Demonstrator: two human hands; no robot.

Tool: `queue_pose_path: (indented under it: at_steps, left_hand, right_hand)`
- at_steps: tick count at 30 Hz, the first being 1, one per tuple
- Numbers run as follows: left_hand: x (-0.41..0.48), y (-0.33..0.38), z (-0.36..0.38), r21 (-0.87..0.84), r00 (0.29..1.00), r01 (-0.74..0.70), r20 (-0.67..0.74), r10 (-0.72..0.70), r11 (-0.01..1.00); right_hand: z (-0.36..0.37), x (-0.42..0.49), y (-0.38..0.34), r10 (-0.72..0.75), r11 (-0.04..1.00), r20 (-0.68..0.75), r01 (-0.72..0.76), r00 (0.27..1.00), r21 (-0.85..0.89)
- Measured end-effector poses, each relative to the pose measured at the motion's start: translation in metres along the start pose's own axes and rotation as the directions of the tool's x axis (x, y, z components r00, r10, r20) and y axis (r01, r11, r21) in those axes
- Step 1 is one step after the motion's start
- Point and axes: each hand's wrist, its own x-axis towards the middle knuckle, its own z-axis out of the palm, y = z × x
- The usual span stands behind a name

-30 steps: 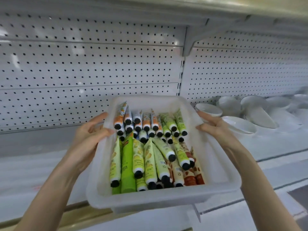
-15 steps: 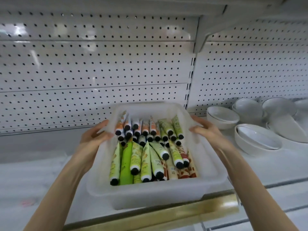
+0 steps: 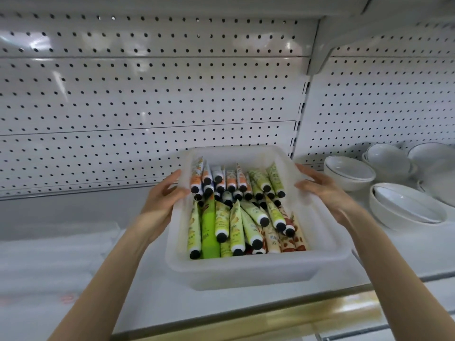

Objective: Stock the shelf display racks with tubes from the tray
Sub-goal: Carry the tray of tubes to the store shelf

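A translucent white tray sits on the white shelf, filled with several tubes in green, orange, cream and red, all with black caps. My left hand grips the tray's left rim, thumb over the edge. My right hand holds the right rim, fingers along its outer side. No display rack is in sight.
White perforated back panels rise behind the shelf. Stacked white bowls stand on the shelf to the right of the tray. Wrapped white packages lie at the left. A gold strip runs along the shelf's front edge.
The tray has gone forward and down from mid-air onto the shelf, both hands still on its rims. The view has shifted left, so the bowls sit further right.
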Motion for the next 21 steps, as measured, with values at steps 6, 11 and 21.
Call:
queue_pose_path:
  at_steps: [6,11,21]
  left_hand:
    - [0.004,-0.002,-0.007,0.048,0.999,0.021,0.049,-0.023,0.999]
    - [0.003,0.005,-0.015,0.327,0.993,-0.003,0.113,-0.036,0.945]
    - [-0.002,0.025,-0.026,0.541,0.967,-0.253,0.167,0.193,0.802]
  right_hand:
    - [0.001,-0.002,-0.002,0.021,0.997,-0.023,-0.023,0.999,-0.074]
    - [-0.005,-0.003,-0.005,-0.002,0.966,-0.015,-0.002,1.0,-0.259]
    - [0.002,0.008,-0.015,-0.09,0.748,-0.052,0.033,0.995,-0.663]
